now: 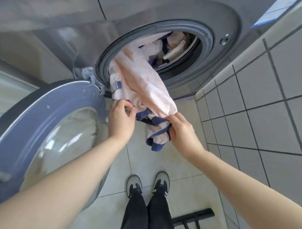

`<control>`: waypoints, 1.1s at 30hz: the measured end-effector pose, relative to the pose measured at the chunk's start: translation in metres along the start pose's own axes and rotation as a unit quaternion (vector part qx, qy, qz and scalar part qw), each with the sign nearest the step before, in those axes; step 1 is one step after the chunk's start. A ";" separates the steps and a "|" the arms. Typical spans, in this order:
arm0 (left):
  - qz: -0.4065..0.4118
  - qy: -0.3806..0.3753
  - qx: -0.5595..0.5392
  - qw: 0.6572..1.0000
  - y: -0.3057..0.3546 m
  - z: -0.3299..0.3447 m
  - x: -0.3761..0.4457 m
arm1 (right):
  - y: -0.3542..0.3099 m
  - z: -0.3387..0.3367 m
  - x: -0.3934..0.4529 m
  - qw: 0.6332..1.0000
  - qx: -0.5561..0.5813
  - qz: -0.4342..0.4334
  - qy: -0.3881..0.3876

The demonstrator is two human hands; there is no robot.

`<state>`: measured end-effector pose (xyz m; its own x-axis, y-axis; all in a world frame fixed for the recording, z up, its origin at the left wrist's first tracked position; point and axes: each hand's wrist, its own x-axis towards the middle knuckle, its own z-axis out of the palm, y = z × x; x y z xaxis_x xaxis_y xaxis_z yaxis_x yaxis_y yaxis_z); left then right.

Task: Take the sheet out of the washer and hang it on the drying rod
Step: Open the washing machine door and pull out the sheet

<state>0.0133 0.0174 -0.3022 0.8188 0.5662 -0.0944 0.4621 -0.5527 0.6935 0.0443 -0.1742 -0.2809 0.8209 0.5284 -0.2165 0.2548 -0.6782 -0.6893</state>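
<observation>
two hands point(121, 119) point(183, 130) pinch one sheet point(142, 84) at washer point(173, 16).

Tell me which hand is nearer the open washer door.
Left. The left hand grips the sheet right beside the door; the right hand grips it farther away, toward the tiled wall.

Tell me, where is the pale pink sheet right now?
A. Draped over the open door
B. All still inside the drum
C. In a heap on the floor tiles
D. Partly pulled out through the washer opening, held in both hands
D: the sheet trails out of the washer opening, its lower end pinched by the left hand and right hand.
</observation>
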 end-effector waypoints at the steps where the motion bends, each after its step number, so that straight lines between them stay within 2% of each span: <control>1: -0.032 0.015 -0.014 0.999 0.003 0.001 -0.007 | -0.003 0.001 -0.005 1.000 0.015 -0.002 0.004; 3: -0.112 0.020 -0.041 0.993 0.004 0.005 -0.018 | -0.008 0.001 -0.014 0.999 0.049 0.003 0.016; 6: -0.239 -0.029 -0.106 0.965 0.001 0.011 -0.022 | -0.014 -0.005 -0.024 0.994 0.092 0.041 0.050; 11: -0.364 -0.102 -0.225 0.898 0.017 0.007 -0.020 | -0.017 -0.011 -0.034 0.991 0.099 0.068 0.052; 13: -0.375 -0.113 -0.238 0.889 0.016 0.008 -0.020 | -0.018 -0.010 -0.036 0.991 0.103 0.071 0.047; 17: -0.297 -0.094 -0.161 0.936 0.023 0.005 -0.026 | -0.018 -0.009 -0.038 0.989 0.104 0.092 0.052; 22: -0.072 -0.075 -0.031 0.994 0.036 -0.004 -0.051 | -0.017 -0.001 -0.036 0.984 0.114 0.124 0.060; 24: 0.000 -0.062 -0.014 0.998 0.034 -0.007 -0.057 | -0.021 0.003 -0.034 0.986 0.112 0.110 0.058; 29: 0.091 -0.062 0.019 0.994 0.027 -0.015 -0.058 | -0.039 0.006 -0.013 0.992 0.111 0.042 0.047; 33: 0.090 -0.108 -0.010 0.990 0.018 -0.020 -0.052 | -0.050 0.003 0.012 0.996 0.070 0.004 -0.047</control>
<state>-0.0277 -0.0103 -0.2705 0.9421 0.3141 -0.1173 0.2970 -0.6195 0.7267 0.0399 -0.1322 -0.2510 0.7698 0.5729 -0.2814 0.1687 -0.6078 -0.7760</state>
